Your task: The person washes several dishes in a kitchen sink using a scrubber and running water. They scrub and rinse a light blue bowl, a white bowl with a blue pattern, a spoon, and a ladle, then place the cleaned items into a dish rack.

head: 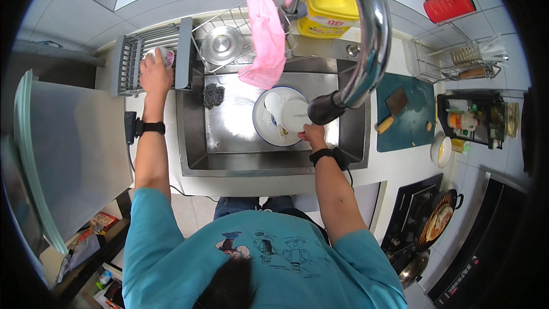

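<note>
At the grey dish rack [124,66], my left hand [155,76] has its fingers over a small white bowl with a pink pattern [169,57]. My right hand [312,134] grips the rim of a white bowl [295,116] in the stainless steel sink [231,133]. Beneath that bowl lies a large white plate with a blue rim [262,126]. A white spoon [272,102] rests on the plate, left of the bowl. The black head of the faucet [328,109] hangs just above my right hand and hides part of the bowl.
A steel wool scrubber [213,95] sits in the sink's left corner. Pink rubber gloves [266,38] drape over a wire basket [206,62] holding a glass lid [222,45]. Behind stands a yellow jug [330,10]. On the right, a cleaver [396,102] lies on a green cutting board [405,137].
</note>
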Demonstrator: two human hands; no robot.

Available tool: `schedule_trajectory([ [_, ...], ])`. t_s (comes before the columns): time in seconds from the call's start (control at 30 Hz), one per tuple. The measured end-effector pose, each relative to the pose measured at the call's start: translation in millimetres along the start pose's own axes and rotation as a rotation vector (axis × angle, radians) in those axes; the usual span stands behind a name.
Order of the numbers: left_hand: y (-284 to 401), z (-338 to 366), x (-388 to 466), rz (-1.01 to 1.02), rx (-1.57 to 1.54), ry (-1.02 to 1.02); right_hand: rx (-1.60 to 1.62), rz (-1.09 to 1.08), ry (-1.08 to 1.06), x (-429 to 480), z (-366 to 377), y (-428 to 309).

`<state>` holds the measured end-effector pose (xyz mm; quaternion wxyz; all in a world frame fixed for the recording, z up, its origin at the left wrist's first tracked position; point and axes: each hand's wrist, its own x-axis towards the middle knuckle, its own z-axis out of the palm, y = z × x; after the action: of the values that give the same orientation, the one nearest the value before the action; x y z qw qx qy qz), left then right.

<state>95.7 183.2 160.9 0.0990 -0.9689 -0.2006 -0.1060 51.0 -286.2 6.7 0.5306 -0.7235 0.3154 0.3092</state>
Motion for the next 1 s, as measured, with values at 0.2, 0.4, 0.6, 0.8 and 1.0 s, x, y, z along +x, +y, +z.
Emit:
schedule_trajectory([
  [0.2,18,-41,-30,-0.015,-0.200,0.131,0.060,-0.056,-0.010,-3,-2,1],
  [0.4,102,-62,-130,0.062,-0.684,0.164,0.114,-0.169,-0.026,-23,-6,4],
  [0.6,220,-5,-185,-0.111,-1.106,-1.083,0.227,-0.191,-0.270,-50,-10,-7],
  [0.8,253,-4,-190,0.294,-0.463,-0.476,0.718,0.014,-0.336,-50,15,8],
  [1.0,273,-36,-196,0.504,-0.329,0.030,0.990,0.120,-0.527,-3,60,18],
])
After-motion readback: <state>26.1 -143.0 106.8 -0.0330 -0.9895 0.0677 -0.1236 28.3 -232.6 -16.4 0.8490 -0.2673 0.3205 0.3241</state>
